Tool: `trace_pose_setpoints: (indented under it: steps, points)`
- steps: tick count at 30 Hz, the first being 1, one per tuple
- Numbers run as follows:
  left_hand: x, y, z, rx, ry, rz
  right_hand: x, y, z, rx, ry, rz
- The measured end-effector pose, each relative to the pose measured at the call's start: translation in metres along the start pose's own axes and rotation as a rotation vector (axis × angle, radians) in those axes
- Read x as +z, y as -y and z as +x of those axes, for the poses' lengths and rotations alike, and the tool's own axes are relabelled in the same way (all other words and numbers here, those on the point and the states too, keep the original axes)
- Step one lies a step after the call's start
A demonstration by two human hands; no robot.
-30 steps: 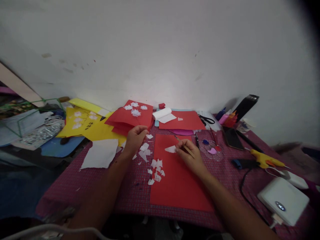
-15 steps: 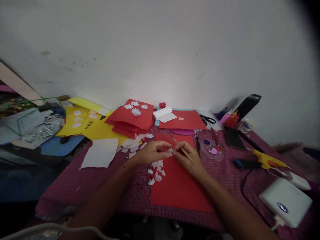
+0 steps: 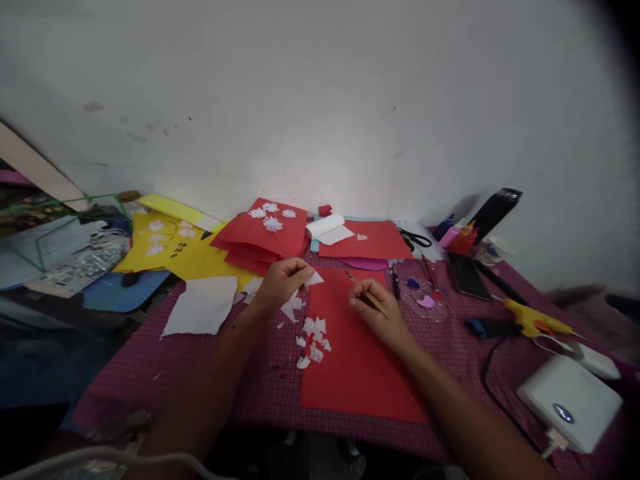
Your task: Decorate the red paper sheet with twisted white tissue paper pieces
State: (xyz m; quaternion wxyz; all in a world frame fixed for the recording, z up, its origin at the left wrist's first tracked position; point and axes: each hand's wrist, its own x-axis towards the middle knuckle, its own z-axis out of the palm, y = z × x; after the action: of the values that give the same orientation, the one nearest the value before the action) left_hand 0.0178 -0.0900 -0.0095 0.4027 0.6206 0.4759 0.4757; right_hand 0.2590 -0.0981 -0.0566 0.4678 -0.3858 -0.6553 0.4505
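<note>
Between the thumb and fingers of my left hand (image 3: 284, 283) is a piece of white tissue paper (image 3: 315, 279), held over the top left corner of a red sheet (image 3: 365, 373). My right hand (image 3: 377, 312) is closed around a thin paintbrush (image 3: 373, 300), its tip pointing up and left above the same sheet. Small torn bits of white paper (image 3: 315, 340) lie in a cluster along the sheet's left edge. More scraps (image 3: 291, 307) lie beside and partly behind my left hand. A larger white square (image 3: 201, 305) rests further left on the checked cloth.
Folded red paper with white flowers (image 3: 273, 227) and yellow sheets (image 3: 195, 260) lie at the back left. A white roll (image 3: 325, 227) sits on red paper behind. To the right are a clear palette (image 3: 425, 300), a black phone (image 3: 467, 275), a yellow glue gun (image 3: 535, 319) and a white power box (image 3: 570, 403).
My left hand has moved left and up, away from my right hand, and now pinches a larger piece of tissue paper. My right hand stays nearly in place with the paintbrush.
</note>
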Motion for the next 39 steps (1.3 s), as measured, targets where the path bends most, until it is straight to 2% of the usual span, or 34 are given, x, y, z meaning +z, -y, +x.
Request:
trace_pose_setpoints:
  steps: [2,4,5,8,9,11,14,19,25,32,39]
  points:
    - [-0.011,-0.003,0.001,-0.005,-0.062,0.082,-0.001,-0.001,0.001,0.013,-0.005,0.001]
    - [-0.026,-0.005,0.001,-0.042,-0.071,0.251,-0.001,-0.002,0.001,0.021,-0.006,-0.003]
    - [-0.034,-0.006,0.000,-0.088,-0.001,0.348,-0.002,-0.002,0.001,0.024,-0.009,-0.005]
    - [-0.055,-0.003,-0.003,-0.251,0.382,0.557,-0.002,-0.002,0.000,0.029,-0.019,-0.013]
    - [-0.060,-0.002,-0.004,-0.280,0.471,0.606,-0.002,-0.002,0.000,0.030,-0.021,-0.015]
    - [-0.064,0.000,-0.006,-0.327,0.549,0.664,-0.002,-0.003,0.000,0.033,-0.016,-0.021]
    - [-0.060,-0.001,-0.007,-0.271,0.505,0.723,-0.002,-0.003,0.001,0.039,-0.012,-0.025]
    - [-0.050,0.005,0.001,0.028,0.336,0.880,-0.002,-0.002,0.001,0.047,-0.021,-0.019]
    - [-0.048,0.022,0.009,0.053,0.158,0.990,0.000,-0.003,0.002,0.071,-0.019,0.083]
    - [-0.047,0.028,0.008,-0.057,0.250,1.002,0.001,-0.004,0.003,0.090,-0.026,0.053]
    - [-0.040,0.030,0.007,0.018,0.313,1.045,0.000,-0.003,0.003,0.057,-0.014,-0.038]
